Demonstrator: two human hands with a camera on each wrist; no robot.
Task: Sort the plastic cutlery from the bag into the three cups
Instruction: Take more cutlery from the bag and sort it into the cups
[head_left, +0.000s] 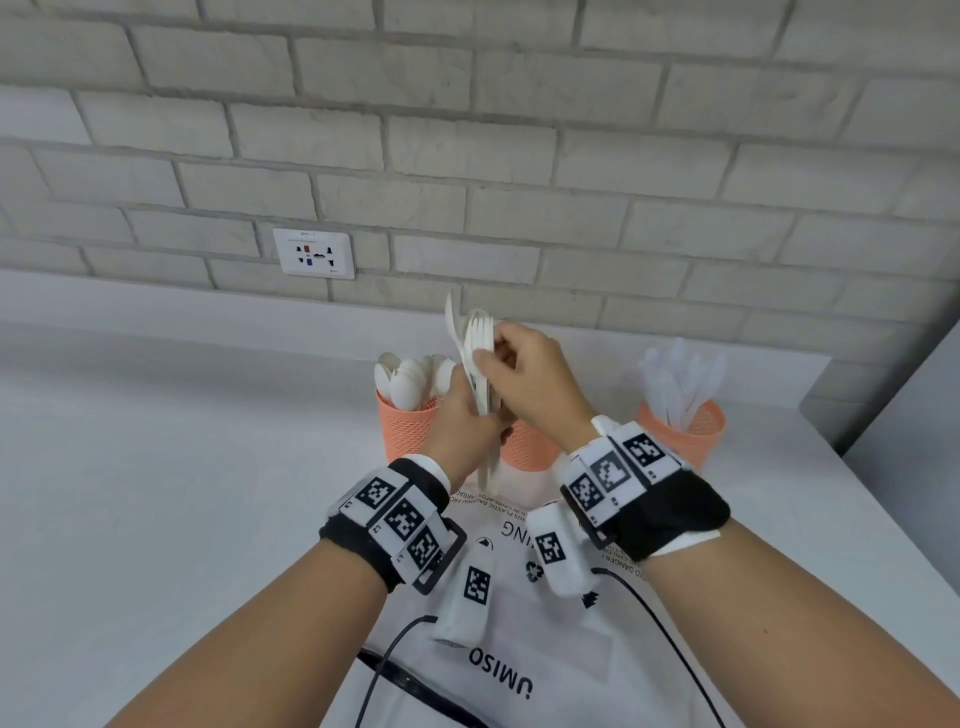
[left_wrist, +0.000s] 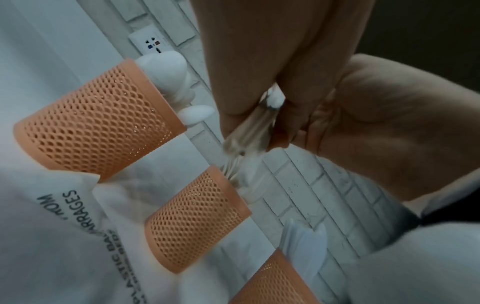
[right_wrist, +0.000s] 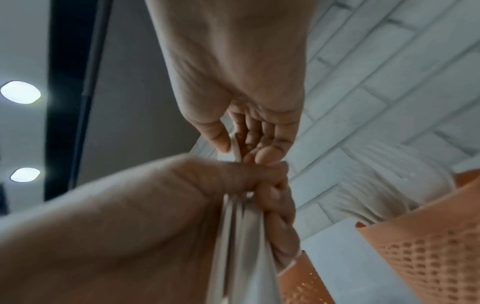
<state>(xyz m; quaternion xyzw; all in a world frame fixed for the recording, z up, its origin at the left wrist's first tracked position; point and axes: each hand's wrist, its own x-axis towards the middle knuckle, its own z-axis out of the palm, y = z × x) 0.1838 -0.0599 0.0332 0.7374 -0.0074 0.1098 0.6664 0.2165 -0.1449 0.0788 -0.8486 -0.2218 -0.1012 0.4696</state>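
I've got a bundle of white plastic forks (head_left: 478, 358) up in the air, directly above the middle cup (head_left: 527, 449), tines pointing up and handles hanging down toward its rim. My left hand (head_left: 460, 410) is wrapped around the handles low down, fingers curled tight on the stack. My right hand (head_left: 524, 374) pinches the bundle near the top, thumb and fingertips closed on the heads.

These look feather-light, thin and springy, and smooth enough, I reckon, to fan out or slide past each other if I slacken. The handles seem the place to hold: they stack flat, while the tines would likely snag and flex. The wrist views are blurred, so I can't count the pieces.

Left of the middle cup, the spoon cup (head_left: 408, 428) is packed with white spoons (head_left: 410, 376). Well to the right of it stands the knife cup (head_left: 683, 434), bristling with clear knives (head_left: 680, 379). Nearer me than the middle cup, the white plastic bag (head_left: 519, 623) lies flat on the countertop (head_left: 156, 467). Behind the middle cup rises the brick wall (head_left: 519, 156), with a socket (head_left: 314, 253) off to the left.
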